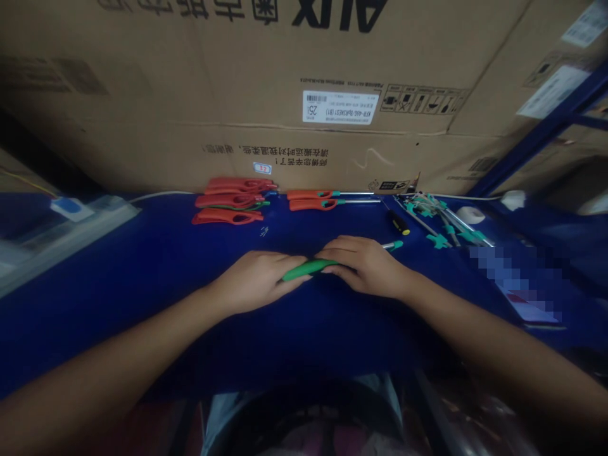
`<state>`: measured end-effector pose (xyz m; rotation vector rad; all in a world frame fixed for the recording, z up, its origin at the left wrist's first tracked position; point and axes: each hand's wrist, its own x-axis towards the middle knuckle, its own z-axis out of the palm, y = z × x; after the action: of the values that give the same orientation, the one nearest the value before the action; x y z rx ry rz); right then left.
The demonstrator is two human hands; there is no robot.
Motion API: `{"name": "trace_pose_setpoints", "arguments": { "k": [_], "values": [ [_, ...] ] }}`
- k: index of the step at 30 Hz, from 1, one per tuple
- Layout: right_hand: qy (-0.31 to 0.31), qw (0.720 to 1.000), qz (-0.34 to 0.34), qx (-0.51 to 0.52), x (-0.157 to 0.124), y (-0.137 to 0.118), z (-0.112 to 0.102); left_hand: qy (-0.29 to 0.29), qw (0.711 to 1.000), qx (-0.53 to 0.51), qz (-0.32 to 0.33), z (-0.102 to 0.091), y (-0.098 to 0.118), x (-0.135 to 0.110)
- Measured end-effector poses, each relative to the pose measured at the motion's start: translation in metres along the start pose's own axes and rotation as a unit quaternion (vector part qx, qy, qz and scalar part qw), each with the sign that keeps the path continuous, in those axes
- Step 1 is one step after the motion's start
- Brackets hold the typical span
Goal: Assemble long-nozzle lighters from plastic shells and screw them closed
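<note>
On the left of the blue desk (156,253) I see a white-and-blue item (71,208). To its right, red handles (228,201) lie bunched at the far side, then 2 orange lighters (311,204), metal rods pointing right. In the middle, nearer me, the left hand (266,278) grips the left end of a green handle (304,270), and the right hand (365,263) has its right end pinched. A teal-tipped rod (390,246) shows just beyond; I can't tell whether it joins the handle. Farther right lie a black-and-yellow screwdriver (398,223), teal-fitted metal rods (458,225) and a white roll (471,215).
</note>
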<state>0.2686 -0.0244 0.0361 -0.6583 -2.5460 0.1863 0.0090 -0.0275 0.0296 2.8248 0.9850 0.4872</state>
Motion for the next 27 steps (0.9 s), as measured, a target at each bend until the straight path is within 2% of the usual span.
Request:
{"name": "trace_pose_setpoints", "arguments": {
  "k": [6, 13, 17, 24, 27],
  "values": [
    [0.006, 1.000, 0.006, -0.016, 0.000, 0.002, -0.003, -0.007, 1.000, 0.007, 0.000, 0.000, -0.002, 0.000],
    [-0.062, 0.984, 0.070, -0.152, -0.007, 0.026, -0.022, 0.016, 1.000, 0.018, -0.001, -0.008, -0.011, 0.003],
    [-0.082, 0.978, 0.084, -0.172, -0.009, 0.030, -0.022, 0.018, 1.000, 0.008, -0.011, -0.009, -0.009, 0.002],
    [-0.096, 0.981, 0.058, -0.157, -0.007, 0.025, -0.021, -0.008, 1.000, 0.000, -0.026, -0.008, -0.007, 0.002],
    [-0.100, 0.977, 0.043, -0.182, -0.008, 0.025, -0.023, -0.009, 0.999, -0.013, -0.035, -0.009, -0.007, 0.001]
  ]
}}
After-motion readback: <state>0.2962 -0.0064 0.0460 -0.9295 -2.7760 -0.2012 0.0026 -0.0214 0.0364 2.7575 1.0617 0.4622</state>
